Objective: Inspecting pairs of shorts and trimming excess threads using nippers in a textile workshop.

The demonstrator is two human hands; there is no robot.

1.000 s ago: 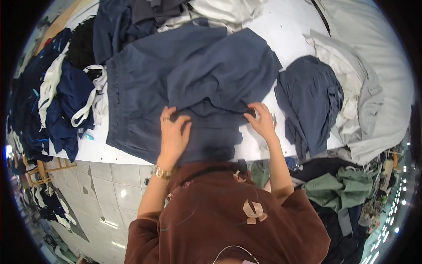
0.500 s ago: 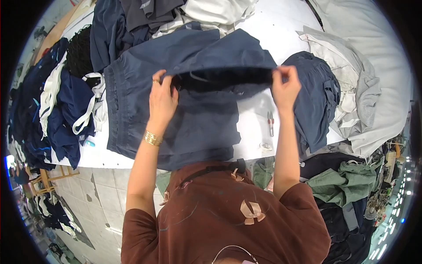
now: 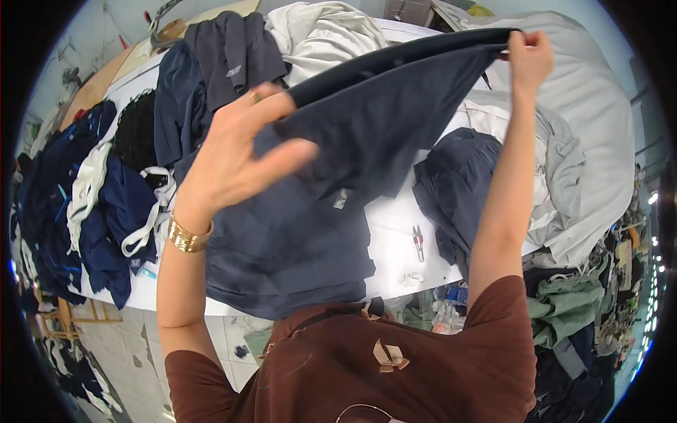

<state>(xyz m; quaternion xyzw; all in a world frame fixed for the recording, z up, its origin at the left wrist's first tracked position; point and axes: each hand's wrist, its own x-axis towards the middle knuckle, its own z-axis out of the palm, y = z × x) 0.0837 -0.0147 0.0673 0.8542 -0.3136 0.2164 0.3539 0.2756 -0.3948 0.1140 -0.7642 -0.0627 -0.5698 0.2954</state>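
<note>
A dark blue garment (image 3: 374,120) with a long open edge is raised above the table. At the upper right, my right hand (image 3: 530,60) pinches one end of that edge. My left hand (image 3: 240,141) is at the other end, thumb spread well away from the fingers, its fingertips beside the edge; whether they touch the cloth is hard to see. Beneath lies another dark blue piece of clothing (image 3: 296,254), partly covered by the raised one. A small pale label (image 3: 340,199) shows near the lower part of the cloth.
Thread snips (image 3: 419,243) and a small whitish item (image 3: 414,278) lie on the white table (image 3: 388,240). A dark blue garment pile (image 3: 458,169) stands right of them. Navy clothes (image 3: 113,204) with white straps crowd the left. Grey and white fabric (image 3: 324,39) is heaped at the back.
Both hands have risen, the right one far up and to the right, pulling the garment's edge into a slant. My left thumb has spread away from the fingers.
</note>
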